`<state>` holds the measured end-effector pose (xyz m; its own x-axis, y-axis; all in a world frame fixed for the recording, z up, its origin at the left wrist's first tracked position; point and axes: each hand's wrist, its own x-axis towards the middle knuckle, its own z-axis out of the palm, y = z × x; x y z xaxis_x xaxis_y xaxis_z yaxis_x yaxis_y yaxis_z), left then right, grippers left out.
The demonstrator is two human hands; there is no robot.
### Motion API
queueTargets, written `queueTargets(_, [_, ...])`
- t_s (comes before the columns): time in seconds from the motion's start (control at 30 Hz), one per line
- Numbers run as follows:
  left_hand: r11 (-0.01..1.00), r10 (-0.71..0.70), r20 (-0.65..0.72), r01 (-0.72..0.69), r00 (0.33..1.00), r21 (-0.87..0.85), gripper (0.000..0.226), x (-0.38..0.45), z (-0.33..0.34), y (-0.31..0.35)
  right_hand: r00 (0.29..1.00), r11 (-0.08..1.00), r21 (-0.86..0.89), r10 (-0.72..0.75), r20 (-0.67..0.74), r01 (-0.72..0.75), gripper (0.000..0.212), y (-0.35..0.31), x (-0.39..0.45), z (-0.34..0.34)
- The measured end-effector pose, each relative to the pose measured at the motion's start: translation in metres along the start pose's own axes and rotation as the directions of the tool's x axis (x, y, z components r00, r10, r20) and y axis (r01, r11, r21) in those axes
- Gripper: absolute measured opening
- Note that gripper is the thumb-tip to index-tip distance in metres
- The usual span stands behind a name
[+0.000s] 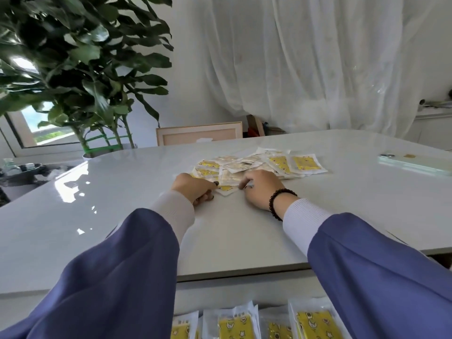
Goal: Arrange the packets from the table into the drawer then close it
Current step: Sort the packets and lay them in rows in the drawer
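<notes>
**Yellow packets heaped on the table, more lined up in the drawer**

Yellow-printed packets in clear wrappers lie in a loose heap on the glossy white table, overlapping at mixed angles; those at the right end run their long axis away from the person. One packet sits at the near edge of the heap, between both hands. The left hand has its fingers curled, thumb and fingertips at that packet's left edge. The right hand rests palm down on the heap's near side, fingers bent onto the packets; a dark bead bracelet circles its wrist. Below the table edge, the open drawer holds a row of packets, side by side, long axes pointing away from the person. A white phone lies far right, a leafy plant stands behind the table.
</notes>
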<state>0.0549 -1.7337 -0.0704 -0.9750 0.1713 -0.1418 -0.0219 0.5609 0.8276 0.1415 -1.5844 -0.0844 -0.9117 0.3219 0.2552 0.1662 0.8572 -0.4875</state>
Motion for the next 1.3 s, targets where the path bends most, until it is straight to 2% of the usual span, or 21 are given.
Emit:
queueTargets(0.13, [0.975,0.157,-0.111,-0.136,0.981,0.176,0.016,-0.002,0.01,-0.005,0.998,0.996,-0.092,-0.011,0.06,0.017,0.044,-0.002,-0.004,0.001])
queueTargets(0.27, [0.929,0.236,-0.157,-0.175,0.959,0.325,0.019,-0.008,0.014,-0.008,0.997,0.991,-0.117,-0.053,0.055,0.059,0.049,-0.003,-0.007,0.003])
queueTargets(0.33, [0.879,0.329,-0.22,-0.213,0.918,0.427,0.026,-0.014,0.021,-0.009,0.995,0.994,-0.058,-0.091,0.031,0.092,0.047,-0.001,-0.01,0.004])
queueTargets(0.47, [0.774,0.526,-0.278,-0.317,0.804,0.547,0.025,-0.017,0.035,-0.009,0.993,0.988,0.101,-0.11,-0.044,0.114,0.046,-0.001,-0.013,0.0])
queueTargets(0.53, [0.741,0.563,-0.272,-0.332,0.78,0.584,0.029,-0.01,0.035,-0.01,0.996,0.992,0.097,-0.08,0.033,0.077,0.057,-0.002,-0.013,-0.001])
queueTargets(0.57, [0.728,0.563,-0.261,-0.321,0.784,0.606,0.035,-0.007,0.035,-0.012,0.994,0.995,0.089,-0.051,0.095,0.043,0.064,-0.003,-0.012,0.0])
queueTargets(0.63, [0.713,0.512,-0.214,-0.272,0.832,0.646,0.051,-0.006,0.035,-0.014,0.982,0.997,0.068,0.008,0.186,-0.021,0.074,-0.005,-0.012,0.002])
queueTargets(0.7, [0.728,0.392,-0.174,-0.189,0.903,0.659,0.062,-0.005,0.033,-0.015,0.983,0.999,0.024,0.019,0.182,-0.024,0.076,-0.007,-0.012,0.002])
queueTargets(0.77, [0.728,0.242,-0.121,-0.097,0.963,0.678,0.065,-0.003,0.028,-0.015,0.988,1.0,0.001,0.011,0.154,-0.011,0.075,-0.008,-0.015,-0.001])
queueTargets(0.83, [0.697,0.167,-0.059,-0.076,0.984,0.713,0.065,-0.002,0.022,-0.016,0.994,1.0,-0.004,0.011,0.109,-0.01,0.071,-0.008,-0.016,-0.003])
queueTargets(1.0, [0.644,0.26,0.026,-0.194,0.965,0.74,0.062,-0.01,0.006,-0.029,0.99,0.999,0.006,-0.033,-0.139,0.034,0.051,-0.005,-0.018,-0.001])
queueTargets(1.07, [0.629,0.322,0.053,-0.255,0.945,0.735,0.055,-0.019,0.0,-0.035,0.992,0.997,0.049,-0.055,-0.118,0.061,0.054,-0.004,-0.018,0.0])
queueTargets(1.17, [0.557,0.435,0.055,-0.316,0.899,0.768,0.044,-0.044,-0.011,-0.04,0.992,0.994,0.016,-0.112,0.061,0.112,0.067,-0.007,-0.02,0.0])
queueTargets(1.23, [0.444,0.587,0.002,-0.324,0.81,0.836,0.042,-0.059,-0.016,-0.042,0.984,0.992,-0.026,-0.115,0.138,0.12,0.059,-0.009,-0.018,0.001])
queueTargets(1.27, [0.428,0.668,-0.051,-0.327,0.743,0.842,0.044,-0.061,-0.017,-0.044,0.984,0.993,-0.029,-0.11,0.141,0.116,0.053,-0.008,-0.017,0.003])
queueTargets(1.3, [0.456,0.714,-0.11,-0.341,0.691,0.822,0.047,-0.061,-0.018,-0.045,0.987,0.993,-0.025,-0.111,0.12,0.115,0.048,-0.008,-0.016,0.003])
